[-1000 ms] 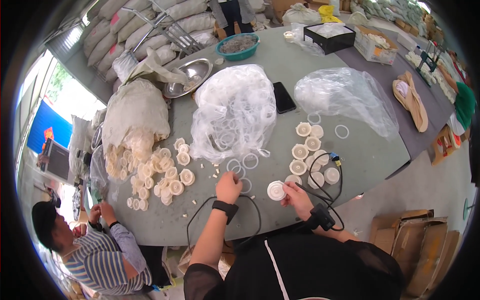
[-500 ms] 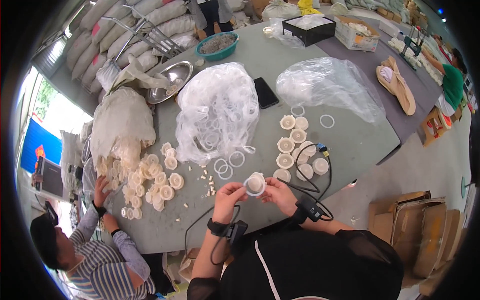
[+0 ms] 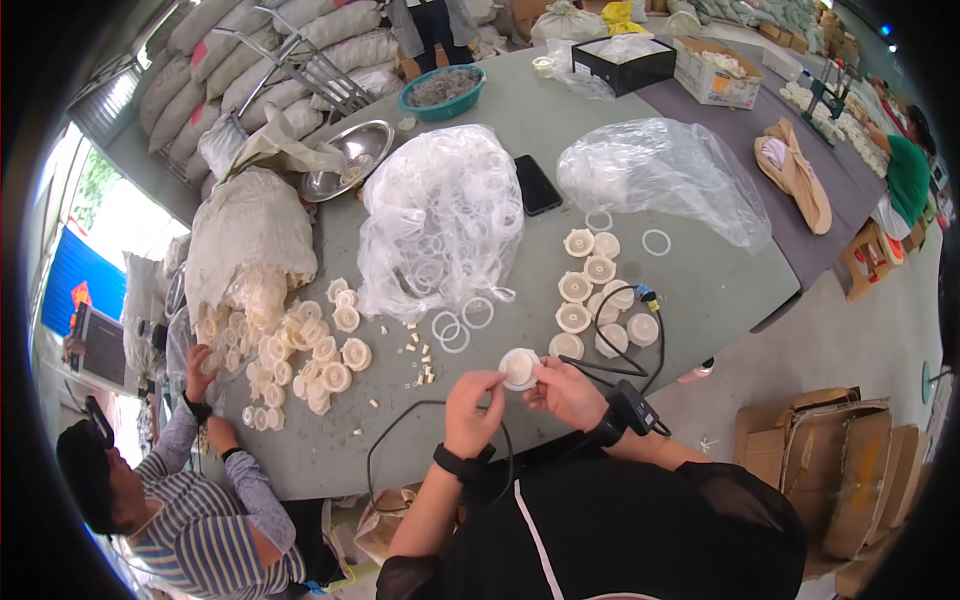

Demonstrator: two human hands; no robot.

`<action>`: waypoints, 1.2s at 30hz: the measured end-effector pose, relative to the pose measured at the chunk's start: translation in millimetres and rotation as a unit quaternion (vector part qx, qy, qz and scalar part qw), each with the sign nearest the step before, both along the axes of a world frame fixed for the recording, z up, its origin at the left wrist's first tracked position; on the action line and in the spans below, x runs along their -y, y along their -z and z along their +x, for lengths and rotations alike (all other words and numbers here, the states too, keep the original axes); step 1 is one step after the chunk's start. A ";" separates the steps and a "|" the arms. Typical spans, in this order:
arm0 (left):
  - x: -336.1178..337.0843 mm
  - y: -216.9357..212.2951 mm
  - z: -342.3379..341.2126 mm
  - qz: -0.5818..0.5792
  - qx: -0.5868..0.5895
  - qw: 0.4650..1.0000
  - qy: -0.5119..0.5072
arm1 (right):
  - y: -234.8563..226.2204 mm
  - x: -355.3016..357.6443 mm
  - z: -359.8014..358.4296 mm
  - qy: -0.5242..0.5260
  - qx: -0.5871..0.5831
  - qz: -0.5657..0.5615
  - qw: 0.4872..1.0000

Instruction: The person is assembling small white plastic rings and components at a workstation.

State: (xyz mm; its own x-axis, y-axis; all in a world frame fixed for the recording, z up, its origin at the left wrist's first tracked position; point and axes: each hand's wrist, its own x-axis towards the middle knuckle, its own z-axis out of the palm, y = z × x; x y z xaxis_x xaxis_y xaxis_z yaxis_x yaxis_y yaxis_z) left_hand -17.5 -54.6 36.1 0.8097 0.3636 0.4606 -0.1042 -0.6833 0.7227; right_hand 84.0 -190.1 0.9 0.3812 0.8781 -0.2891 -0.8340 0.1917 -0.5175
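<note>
A cream round plastic cap [image 3: 519,368] with a pale translucent ring about its rim is held between my hands, just above the near table edge. My left hand [image 3: 472,412] is closed, fingertips at the cap's left edge. On the opposite edge my right hand [image 3: 568,396] pinches it with thumb and fingers. Loose translucent rings [image 3: 452,333] lie just beyond, next to a clear plastic bag [image 3: 440,225] full of rings. To the right of my hands several cream caps [image 3: 574,288] are grouped on the table, a black cable [image 3: 655,372] from my right wrist running over them.
At left, a co-worker's hand [image 3: 200,375] touches a heap of caps [image 3: 325,378] spilling from a woven sack [image 3: 255,225]. Small cream pieces [image 3: 425,365] lie between. Farther back are a phone [image 3: 537,185], a clear bag [image 3: 650,170], a steel bowl [image 3: 365,150] and a green basin [image 3: 445,108].
The cap has turned in my fingers, so its round face and ring now show flatter. My left hand has shifted slightly right and nearer to me. The view has moved slightly.
</note>
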 end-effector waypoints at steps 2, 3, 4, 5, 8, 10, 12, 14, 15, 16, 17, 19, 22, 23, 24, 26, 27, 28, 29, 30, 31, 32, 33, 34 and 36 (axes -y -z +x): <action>3.6 2.7 -2.0 -0.051 -0.013 0.999 -0.007 | -0.5 -0.3 -3.1 0.013 0.048 -0.020 0.999; 7.1 5.1 -1.4 -0.213 -0.001 0.977 -0.017 | -1.2 -0.2 -4.4 0.017 0.066 -0.025 0.997; 8.6 7.2 -1.2 -0.370 0.012 0.929 -0.026 | -2.2 -0.2 -5.8 0.020 0.085 -0.029 0.996; 7.2 10.0 -1.4 -0.370 0.014 0.929 -0.028 | -3.8 -0.1 -7.2 0.018 0.086 -0.029 0.996; -1.6 19.1 -3.1 -0.475 -0.022 0.880 -0.004 | -6.3 -0.9 -10.6 0.022 0.137 -0.026 0.990; -5.9 20.4 -5.7 -0.509 -0.046 0.860 0.018 | -6.5 -0.6 -11.7 0.027 0.173 -0.029 0.984; -2.4 16.1 -3.1 -0.541 -0.028 0.840 0.014 | -6.3 -0.3 -11.9 0.026 0.170 -0.015 0.985; -1.9 15.3 -2.8 -0.574 -0.011 0.819 0.012 | -3.9 0.8 -11.1 0.025 0.166 -0.002 0.986; -3.5 16.1 -4.0 -0.610 -0.012 0.790 0.054 | -1.8 1.4 -9.3 0.021 0.151 0.024 0.988; -4.9 16.5 -5.0 -0.645 -0.013 0.758 0.095 | -1.1 1.7 -8.2 0.016 0.135 0.049 0.989; -5.8 16.4 -5.8 -0.645 -0.014 0.758 0.095 | -1.7 2.2 -7.9 0.017 0.135 0.049 0.989; -6.2 17.1 -7.6 -0.688 0.006 0.710 0.152 | -7.2 2.2 -7.6 -0.009 0.116 0.072 0.991; 1.5 9.6 -4.0 -0.686 -0.017 0.717 0.118 | -7.4 1.1 -6.6 -0.019 0.073 0.085 0.994; 4.5 3.6 -1.9 -0.687 -0.018 0.717 0.118 | -7.6 1.0 -6.7 -0.019 0.072 0.084 0.994; 7.9 -3.9 0.4 -0.696 -0.047 0.709 0.106 | -8.2 1.5 -7.0 -0.024 0.075 0.071 0.994; 9.4 -5.9 1.9 -0.705 -0.076 0.699 0.093 | -9.8 1.2 -8.1 -0.029 0.076 0.057 0.995; 9.1 -3.9 2.1 -0.701 -0.093 0.700 0.101 | -11.4 -0.2 -9.1 -0.034 0.088 0.024 0.995; 8.9 -2.5 2.4 -0.697 -0.110 0.701 0.109 | -12.1 -0.6 -9.6 -0.039 0.100 -0.010 0.994; 9.1 -2.1 2.7 -0.697 -0.111 0.700 0.109 | -9.8 -0.3 -8.9 -0.039 0.099 -0.011 0.994; 8.8 -2.2 4.2 -0.695 -0.110 0.702 0.111 | -6.6 -0.7 -6.9 -0.034 0.108 -0.018 0.993; 8.5 -2.0 5.6 -0.692 -0.109 0.705 0.112 | -5.2 -0.4 -5.4 -0.028 0.118 -0.025 0.992; 7.7 0.5 7.4 -0.692 -0.111 0.704 0.115 | -5.4 -0.4 -2.2 -0.025 0.118 -0.026 0.992; 6.5 5.7 9.6 -0.653 -0.101 0.748 0.061 | -8.3 -1.4 4.0 0.004 0.166 -0.080 0.983; 4.9 10.8 11.9 -0.609 -0.091 0.788 0.007 | -12.5 -2.0 10.5 0.033 0.213 -0.135 0.967; -5.0 21.2 14.7 -0.602 -0.093 0.793 0.013 | -20.1 3.5 22.3 0.060 0.221 -0.156 0.961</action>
